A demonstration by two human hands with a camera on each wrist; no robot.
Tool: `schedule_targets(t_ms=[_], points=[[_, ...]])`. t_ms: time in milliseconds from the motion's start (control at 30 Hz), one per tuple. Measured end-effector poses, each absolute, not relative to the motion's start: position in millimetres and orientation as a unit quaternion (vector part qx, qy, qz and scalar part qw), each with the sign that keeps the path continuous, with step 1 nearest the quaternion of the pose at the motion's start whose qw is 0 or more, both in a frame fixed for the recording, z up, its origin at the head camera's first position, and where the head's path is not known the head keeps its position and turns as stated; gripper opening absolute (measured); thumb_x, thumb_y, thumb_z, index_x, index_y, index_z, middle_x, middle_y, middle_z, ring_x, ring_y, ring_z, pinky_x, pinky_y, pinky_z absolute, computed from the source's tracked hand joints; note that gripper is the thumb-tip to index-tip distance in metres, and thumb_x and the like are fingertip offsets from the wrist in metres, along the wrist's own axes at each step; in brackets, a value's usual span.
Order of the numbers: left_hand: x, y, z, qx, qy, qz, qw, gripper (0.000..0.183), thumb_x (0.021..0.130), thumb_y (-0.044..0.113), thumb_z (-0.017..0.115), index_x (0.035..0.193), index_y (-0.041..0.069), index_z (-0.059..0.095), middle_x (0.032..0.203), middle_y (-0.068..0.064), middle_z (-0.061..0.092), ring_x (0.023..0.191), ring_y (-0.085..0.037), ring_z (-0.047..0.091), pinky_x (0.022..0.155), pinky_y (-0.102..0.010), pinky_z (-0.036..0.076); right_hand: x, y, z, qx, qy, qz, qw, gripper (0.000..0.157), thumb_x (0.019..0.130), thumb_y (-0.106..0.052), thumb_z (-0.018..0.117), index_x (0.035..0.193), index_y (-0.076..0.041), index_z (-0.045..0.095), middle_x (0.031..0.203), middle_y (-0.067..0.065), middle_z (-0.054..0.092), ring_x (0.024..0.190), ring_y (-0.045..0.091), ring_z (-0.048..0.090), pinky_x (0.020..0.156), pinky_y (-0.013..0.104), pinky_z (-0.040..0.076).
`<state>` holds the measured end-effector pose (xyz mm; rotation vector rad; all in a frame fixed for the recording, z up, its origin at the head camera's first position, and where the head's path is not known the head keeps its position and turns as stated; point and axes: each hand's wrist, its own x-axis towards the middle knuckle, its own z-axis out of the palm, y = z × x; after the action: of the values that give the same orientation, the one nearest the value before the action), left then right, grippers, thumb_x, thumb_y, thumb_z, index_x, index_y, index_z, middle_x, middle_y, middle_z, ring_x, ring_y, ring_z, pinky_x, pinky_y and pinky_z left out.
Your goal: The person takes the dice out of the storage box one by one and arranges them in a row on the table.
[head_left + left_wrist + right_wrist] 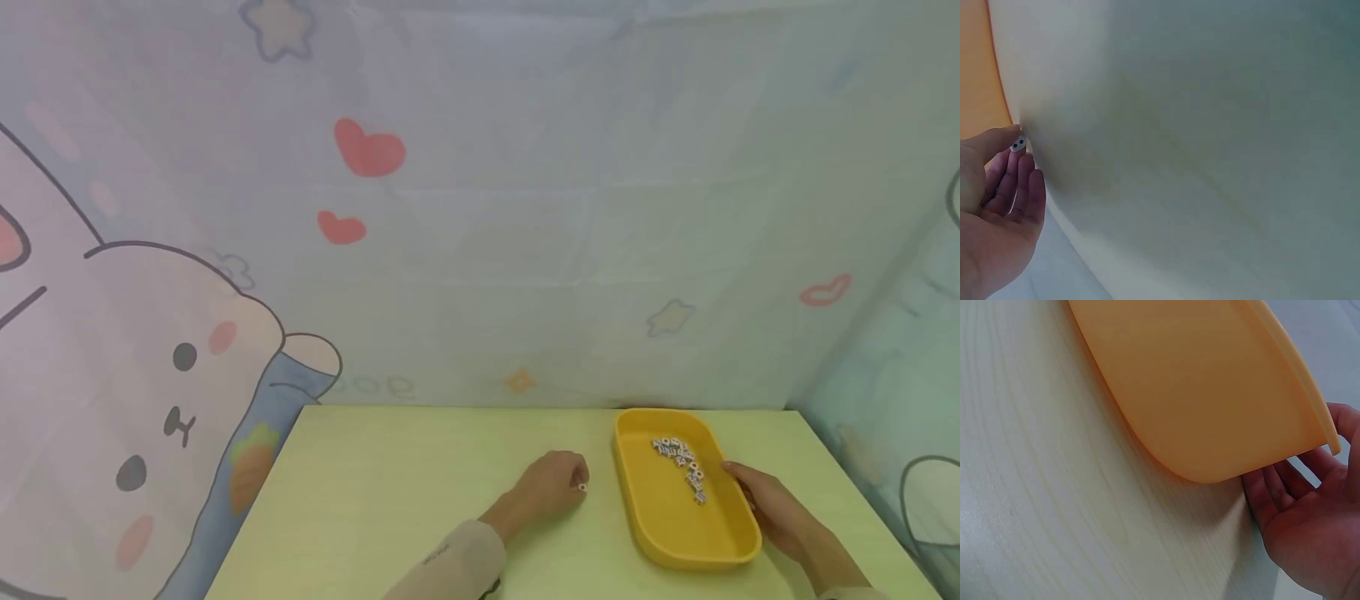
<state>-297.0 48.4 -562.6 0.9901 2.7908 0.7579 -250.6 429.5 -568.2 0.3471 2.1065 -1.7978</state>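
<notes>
My left hand (551, 482) pinches a small white die (1018, 144) between thumb and fingertips, over the table to the left of the tray. Two dark dots show on that die in the left wrist view. The yellow tray (686, 533) has rounded corners and a raised rim. Inside it several white dice (697, 479) with dark marks lie in a loose curved line toward the far end. On the tray's right side my right hand (776, 508) grips the wall. Its thumb is at the rim, and the other fingers reach beneath the side in the right wrist view.
The pale wood-grain table (397, 483) extends to the left of the tray. Behind it hangs a printed cloth (487, 250) with hearts, stars and a cartoon rabbit. More cloth (907, 400) hangs along the right edge.
</notes>
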Motion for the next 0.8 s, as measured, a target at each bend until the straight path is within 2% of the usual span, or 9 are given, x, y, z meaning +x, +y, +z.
schedule_targets(t_ms=[367,567,667,800], points=[[-296,44,-565,0.334,0.908,0.251,0.037,0.013,0.090,0.012,0.080,0.098,0.017,0.070,0.092,0.010,0.065,0.085,-0.001,0.058,0.080,-0.018,0.051,-250,429,-568,0.117,0.744,-0.633,0.177,0.086,0.112,-0.055,0.044,0.160,0.013,0.022,0.134,0.007,0.063,0.108,0.011,0.065,0.093,0.037,0.059],[-294,48,-553,0.341,0.911,0.227,0.036,0.021,0.093,0.024,0.082,0.109,0.016,0.071,0.100,0.009,0.064,0.091,-0.001,0.058,0.086,-0.017,0.051,-249,426,-566,0.118,0.757,-0.619,0.173,0.087,0.111,-0.057,0.042,0.159,0.014,0.022,0.140,0.014,0.058,0.109,0.011,0.063,0.092,0.035,0.058],[-292,57,-541,0.347,0.908,0.232,0.030,0.028,0.096,0.031,0.081,0.115,0.014,0.071,0.106,0.008,0.065,0.096,-0.002,0.060,0.087,-0.016,0.051,-248,425,-566,0.117,0.759,-0.617,0.172,0.086,0.111,-0.057,0.042,0.158,0.013,0.025,0.137,0.013,0.060,0.108,0.012,0.063,0.091,0.036,0.059],[-289,76,-525,0.351,0.899,0.259,0.014,0.028,0.098,0.033,0.079,0.118,0.014,0.071,0.110,0.005,0.066,0.101,-0.005,0.063,0.088,-0.014,0.050,-247,427,-567,0.109,0.752,-0.626,0.172,0.083,0.111,-0.057,0.042,0.156,0.011,0.029,0.127,0.006,0.064,0.106,0.015,0.065,0.090,0.038,0.059]])
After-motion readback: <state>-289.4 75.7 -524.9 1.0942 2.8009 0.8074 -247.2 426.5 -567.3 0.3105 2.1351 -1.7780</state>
